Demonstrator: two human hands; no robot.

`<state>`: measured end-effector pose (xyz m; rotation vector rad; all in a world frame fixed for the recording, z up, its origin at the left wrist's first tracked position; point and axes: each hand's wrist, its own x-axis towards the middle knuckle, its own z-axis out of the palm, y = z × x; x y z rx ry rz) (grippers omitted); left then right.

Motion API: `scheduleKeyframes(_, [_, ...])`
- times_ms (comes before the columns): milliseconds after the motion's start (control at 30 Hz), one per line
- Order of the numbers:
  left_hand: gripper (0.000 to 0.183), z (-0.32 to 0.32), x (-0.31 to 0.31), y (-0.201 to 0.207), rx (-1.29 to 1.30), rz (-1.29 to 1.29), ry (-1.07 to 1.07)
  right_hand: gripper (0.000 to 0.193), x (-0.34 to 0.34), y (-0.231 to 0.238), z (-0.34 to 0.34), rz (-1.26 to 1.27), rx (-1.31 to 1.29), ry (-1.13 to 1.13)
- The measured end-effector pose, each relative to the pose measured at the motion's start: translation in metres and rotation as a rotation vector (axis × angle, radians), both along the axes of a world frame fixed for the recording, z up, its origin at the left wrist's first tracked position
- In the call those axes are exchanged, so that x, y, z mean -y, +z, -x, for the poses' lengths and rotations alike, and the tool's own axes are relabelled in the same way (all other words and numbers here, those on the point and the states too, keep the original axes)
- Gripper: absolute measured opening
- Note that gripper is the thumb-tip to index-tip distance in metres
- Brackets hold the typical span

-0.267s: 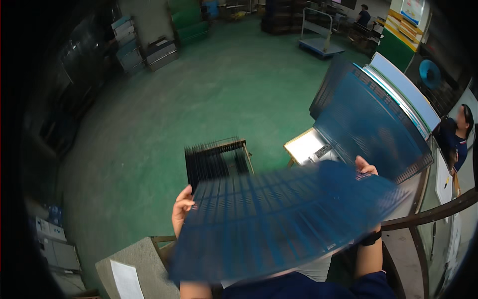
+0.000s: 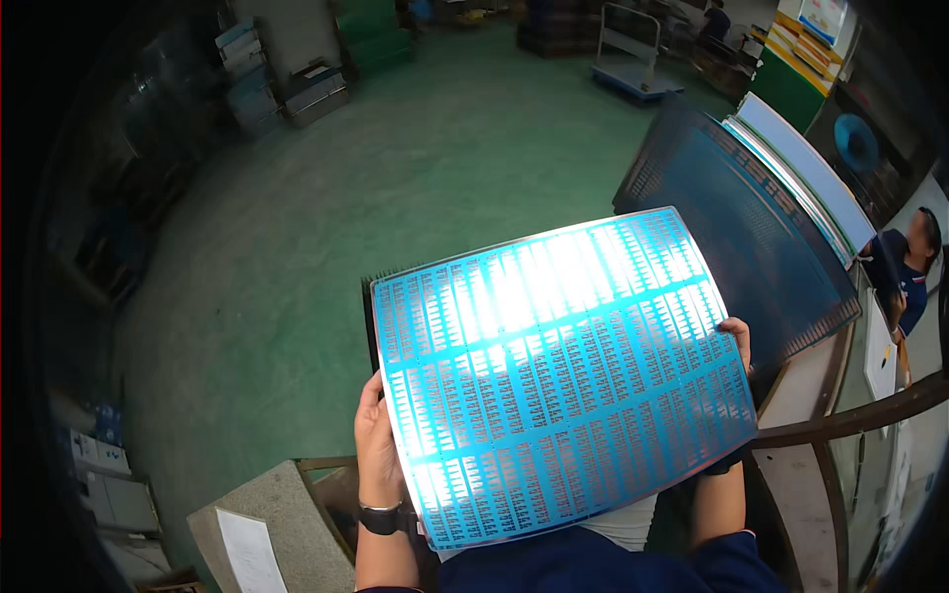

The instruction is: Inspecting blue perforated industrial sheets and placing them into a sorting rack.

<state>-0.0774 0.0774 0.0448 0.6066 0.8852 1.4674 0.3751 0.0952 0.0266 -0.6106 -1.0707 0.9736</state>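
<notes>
A large flat blue panel (image 2: pixel 554 395), patterned all over with rows of small dark marks, is held up in front of me by both hands. A bright glare covers its upper middle. My left hand (image 2: pixel 377 440) grips the left edge, and its fingers go behind the sheet. At the right edge, my right hand (image 2: pixel 737 341) curls its fingers over the rim; the rest of it is behind the panel. To the right stands a stack of large dark blue perforated panels (image 2: pixel 751 227), leaning beside lighter sheets (image 2: pixel 791 168).
Behind the panel, a dark slotted rack (image 2: pixel 369 321) shows only at its left edge. A grey board with white paper (image 2: pixel 249 549) lies at lower left. A curved dark rail (image 2: pixel 850 423) runs at right, where another person (image 2: pixel 909 267) stands. Farther off is a flat trolley (image 2: pixel 633 74).
The panel has tipped from nearly flat to facing me, and light now glares off it. It now hides most of the rack and the bright stand. Both hands keep their hold.
</notes>
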Motion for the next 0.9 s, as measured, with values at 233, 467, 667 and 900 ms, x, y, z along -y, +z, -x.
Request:
scheduleKeyframes(233, [0.051, 0.007, 0.008, 0.003, 0.201, 0.04, -0.211, 0.047, -0.029, -0.032, -0.035, 0.456, -0.7, 0.63])
scheduleKeyframes(467, [0.064, -0.01, 0.005, -0.003, 0.199, 0.039, -0.26, 0.054, 0.044, 0.0, -0.007, 0.461, -0.59, 0.135])
scheduleKeyframes(667, [0.068, -0.012, -0.002, 0.0, 0.111, 0.056, -0.187, 0.055, 0.059, 0.009, -0.006, 0.375, -0.423, 0.01])
scheduleKeyframes(900, [0.066, -0.011, -0.01, -0.011, 0.143, 0.027, -0.182, 0.046, 0.066, 0.018, -0.001, 0.385, -0.313, -0.128])
